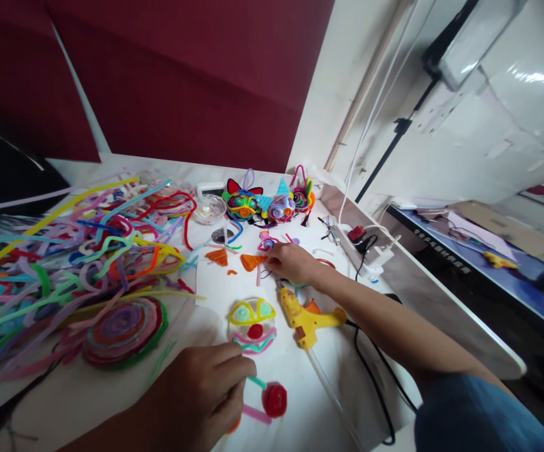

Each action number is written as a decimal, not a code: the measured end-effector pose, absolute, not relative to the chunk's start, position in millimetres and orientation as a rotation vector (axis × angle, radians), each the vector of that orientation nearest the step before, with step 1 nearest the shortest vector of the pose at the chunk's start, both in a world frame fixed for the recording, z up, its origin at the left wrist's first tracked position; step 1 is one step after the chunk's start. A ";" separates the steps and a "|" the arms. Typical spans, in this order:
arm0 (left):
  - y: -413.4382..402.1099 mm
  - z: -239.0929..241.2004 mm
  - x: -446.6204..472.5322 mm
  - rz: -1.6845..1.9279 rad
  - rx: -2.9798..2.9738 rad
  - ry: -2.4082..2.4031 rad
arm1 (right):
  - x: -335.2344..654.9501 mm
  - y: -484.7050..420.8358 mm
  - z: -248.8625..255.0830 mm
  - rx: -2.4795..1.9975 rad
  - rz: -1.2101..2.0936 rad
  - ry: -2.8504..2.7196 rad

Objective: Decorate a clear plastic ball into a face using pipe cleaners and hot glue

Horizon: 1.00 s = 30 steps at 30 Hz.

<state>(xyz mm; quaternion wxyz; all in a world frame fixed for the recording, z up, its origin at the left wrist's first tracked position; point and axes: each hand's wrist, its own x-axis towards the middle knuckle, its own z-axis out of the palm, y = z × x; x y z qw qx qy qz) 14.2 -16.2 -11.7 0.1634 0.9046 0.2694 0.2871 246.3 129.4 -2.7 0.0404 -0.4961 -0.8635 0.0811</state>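
The white tabletop (314, 420) spreads around a yellow hot glue gun (306, 319). Well to the gun's left sprawls a heap of multicoloured pipe cleaners (105, 232). The left hand (208, 389) is to the gun's near left, fingers curled, its fingertips over the lower edge of a clown face; I cannot tell whether its grip pinches anything. The right hand (293, 262) is just beyond the gun's nozzle, fingertips at an orange triangle; whether its grip is narrow or holding something I cannot tell. A coiled pipe-cleaner disc (123, 329) lies far left of the gun, near the heap. Three decorated ornaments (281, 207) stand well beyond it. The clown face (254, 331), yellow-eyed and red-nosed, lies just left of the gun. Beyond and left of the gun are the orange triangle (249, 262) and a second orange triangle (216, 257). A red coil (275, 400) sits on the gun's near side.
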 end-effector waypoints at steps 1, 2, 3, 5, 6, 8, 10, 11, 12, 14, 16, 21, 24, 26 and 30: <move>-16.3 -10.9 13.7 0.823 2.584 0.778 | 244.5 132.3 -2.5 -1.524 0.234 -2.677; -16.4 -10.2 13.2 0.822 2.589 0.787 | 243.3 135.0 -2.3 -1.530 0.224 -2.704; -16.4 -9.5 12.8 0.817 2.595 0.796 | 242.6 137.5 -2.3 -1.539 0.216 -2.726; -16.2 -8.7 12.3 0.787 2.606 0.805 | 242.2 141.2 -2.6 -1.555 0.206 -2.760; -16.0 -8.7 12.3 0.773 2.609 0.806 | 242.3 142.4 -3.0 -1.561 0.203 -2.771; -15.7 -9.1 12.3 0.760 2.608 0.814 | 242.9 143.5 -3.7 -1.569 0.197 -2.781; -15.5 -9.9 12.3 0.751 2.605 0.812 | 244.0 143.2 -3.7 -1.569 0.192 -2.774; -15.4 -10.2 12.3 0.747 2.604 0.803 | 244.7 142.6 -3.0 -1.563 0.190 -2.764; -15.4 -10.7 12.3 0.736 2.605 0.794 | 245.6 141.7 -1.7 -1.553 0.190 -2.752; -15.0 -11.6 12.5 0.709 2.609 0.774 | 247.8 138.5 2.5 -1.520 0.194 -2.718; -14.0 -12.9 12.9 0.685 2.612 0.773 | 251.0 133.6 8.5 -1.486 0.201 -2.672; -9.8 -16.7 13.3 0.643 2.620 0.750 | 266.3 117.6 22.5 -1.463 0.269 -2.529; -8.2 -18.7 12.7 0.618 2.621 0.762 | 280.3 111.0 25.5 -1.441 0.322 -2.438; -8.1 -20.1 12.4 0.608 2.622 0.769 | 289.5 108.9 24.7 -1.426 0.352 -2.385; -8.4 -23.8 11.8 0.606 2.617 0.782 | 302.0 107.5 18.0 -1.423 0.389 -2.315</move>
